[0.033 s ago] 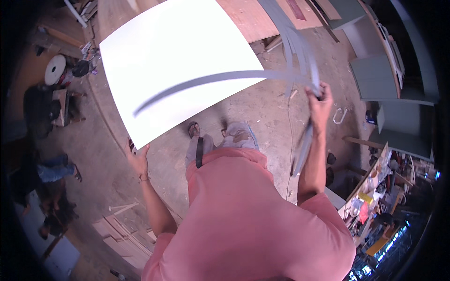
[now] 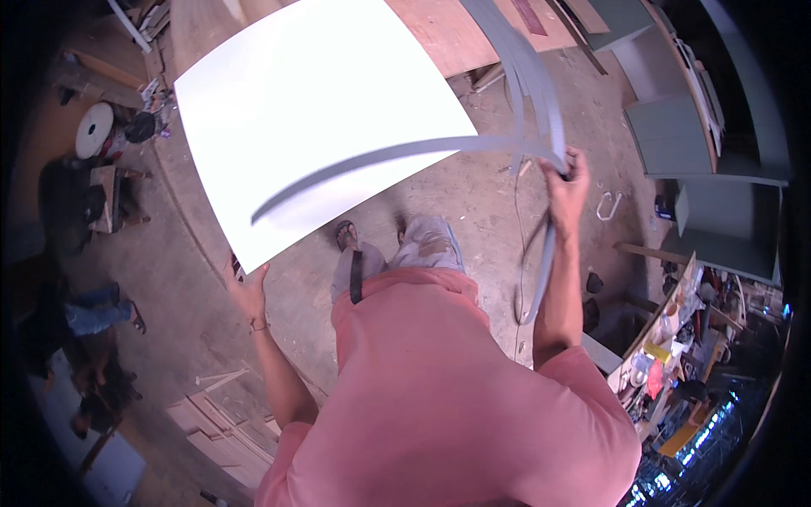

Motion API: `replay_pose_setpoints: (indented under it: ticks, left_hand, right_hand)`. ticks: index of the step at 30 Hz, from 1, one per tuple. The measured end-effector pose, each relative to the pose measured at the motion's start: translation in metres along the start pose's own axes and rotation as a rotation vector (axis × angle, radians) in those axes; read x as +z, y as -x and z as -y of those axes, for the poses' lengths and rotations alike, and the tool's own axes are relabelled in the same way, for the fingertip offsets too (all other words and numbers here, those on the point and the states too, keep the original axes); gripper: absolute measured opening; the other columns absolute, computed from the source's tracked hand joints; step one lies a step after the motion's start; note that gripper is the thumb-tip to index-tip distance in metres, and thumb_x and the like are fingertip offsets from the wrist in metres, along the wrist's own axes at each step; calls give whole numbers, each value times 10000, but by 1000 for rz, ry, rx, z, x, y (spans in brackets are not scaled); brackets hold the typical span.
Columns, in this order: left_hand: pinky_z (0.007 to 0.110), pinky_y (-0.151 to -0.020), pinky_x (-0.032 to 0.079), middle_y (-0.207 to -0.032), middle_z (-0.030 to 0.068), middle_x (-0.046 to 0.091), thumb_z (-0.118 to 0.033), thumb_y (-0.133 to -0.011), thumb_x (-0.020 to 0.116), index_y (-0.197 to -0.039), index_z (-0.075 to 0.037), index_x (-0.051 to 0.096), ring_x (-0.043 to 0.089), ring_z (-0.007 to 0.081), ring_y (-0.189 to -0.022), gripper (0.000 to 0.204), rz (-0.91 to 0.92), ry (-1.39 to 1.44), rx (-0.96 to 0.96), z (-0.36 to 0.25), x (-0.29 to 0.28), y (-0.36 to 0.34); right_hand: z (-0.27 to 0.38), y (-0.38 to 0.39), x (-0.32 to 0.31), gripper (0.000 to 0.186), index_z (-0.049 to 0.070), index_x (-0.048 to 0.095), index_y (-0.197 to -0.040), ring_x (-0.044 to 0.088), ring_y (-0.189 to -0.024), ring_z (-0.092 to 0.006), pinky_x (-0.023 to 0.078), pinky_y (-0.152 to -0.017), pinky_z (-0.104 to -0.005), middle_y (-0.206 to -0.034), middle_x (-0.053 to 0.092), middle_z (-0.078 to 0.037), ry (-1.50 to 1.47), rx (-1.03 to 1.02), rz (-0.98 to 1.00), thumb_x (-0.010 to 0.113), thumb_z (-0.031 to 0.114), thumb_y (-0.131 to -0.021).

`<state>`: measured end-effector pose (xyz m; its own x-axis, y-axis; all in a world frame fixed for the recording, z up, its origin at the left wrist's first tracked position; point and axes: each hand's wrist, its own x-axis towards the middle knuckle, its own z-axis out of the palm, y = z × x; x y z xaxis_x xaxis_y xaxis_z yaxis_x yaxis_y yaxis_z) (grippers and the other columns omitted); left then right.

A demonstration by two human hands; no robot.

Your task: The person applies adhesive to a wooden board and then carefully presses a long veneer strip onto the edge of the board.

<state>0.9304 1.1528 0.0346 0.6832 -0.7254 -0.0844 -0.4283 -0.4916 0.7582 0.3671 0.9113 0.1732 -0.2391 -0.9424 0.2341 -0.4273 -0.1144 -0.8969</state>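
A large white sheet or panel (image 2: 321,110) lies in front of me, tilted, its near-left corner by my left hand (image 2: 247,291). The fingers of that hand close round this corner, and something small and dark shows beside them. My right hand (image 2: 568,190) is closed on a bundle of long grey flexible strips (image 2: 532,80). One grey strip (image 2: 363,159) arcs leftward across the white sheet, its free end over the near-left part. Another length hangs below the right hand, along my forearm.
Wooden boards (image 2: 452,42) lie beyond the sheet. Grey-green cabinets (image 2: 673,139) stand at right, near a cluttered workbench (image 2: 655,363). At left are a white reel (image 2: 95,129), a small stool (image 2: 106,198) and other people (image 2: 97,313). Wood offcuts (image 2: 221,422) lie at lower left.
My right hand has shifted slightly left. The free end of the arcing strip has moved a little right and toward me. My left hand stays at the sheet's corner.
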Motion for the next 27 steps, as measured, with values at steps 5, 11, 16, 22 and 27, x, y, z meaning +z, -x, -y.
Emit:
replay_pose_setpoints:
  ticks: [5, 11, 16, 22, 27]
  left_hand:
    - [436, -1018, 482, -1281, 174, 644, -131, -742, 916, -1352, 31, 617, 612, 328, -1200, 698, -4, -155, 171, -7, -9, -7]
    - [447, -1045, 484, -1333, 193, 644, -128, -742, 920, -1369, 51, 604, 618, 346, -1236, 724, 9, -126, 32, -24, -7, -4]
    - [413, -1073, 490, -1319, 199, 671, -40, -760, 886, -1400, 70, 581, 646, 304, -1225, 717, -2, -111, -8, -28, -6, 0]
    - [431, -1086, 491, -1344, 228, 660, -79, -758, 904, -1446, 60, 532, 635, 332, -1254, 795, 36, -8, -72, -32, 7, 4]
    - [443, -1110, 488, -1384, 244, 653, -78, -712, 938, -1456, 40, 532, 623, 353, -1306, 856, -56, -75, -137, -56, 6, 10]
  right_hand:
    - [-12, 2, 42, 303, 42, 588, -1130, 611, -742, -68, 465, -643, -230, -928, 750, -40, 33, 200, 79, 788, 32, -903]
    - [-71, -18, 87, 321, 39, 578, -1113, 660, -838, -100, 508, -720, -262, -1003, 761, -85, -28, 156, 145, 807, 51, -890]
    - [-85, -22, 109, 349, 27, 608, -1129, 657, -878, -113, 517, -802, -274, -983, 734, -65, -96, 296, 200, 825, 75, -860]
    - [-108, -26, 105, 330, 21, 610, -1114, 581, -708, -76, 466, -648, -254, -859, 707, -38, 11, 272, 213, 831, 92, -879]
    - [-107, -15, 120, 358, 13, 571, -1154, 574, -717, -62, 435, -647, -224, -874, 723, -54, -99, 209, 174, 818, 86, -906]
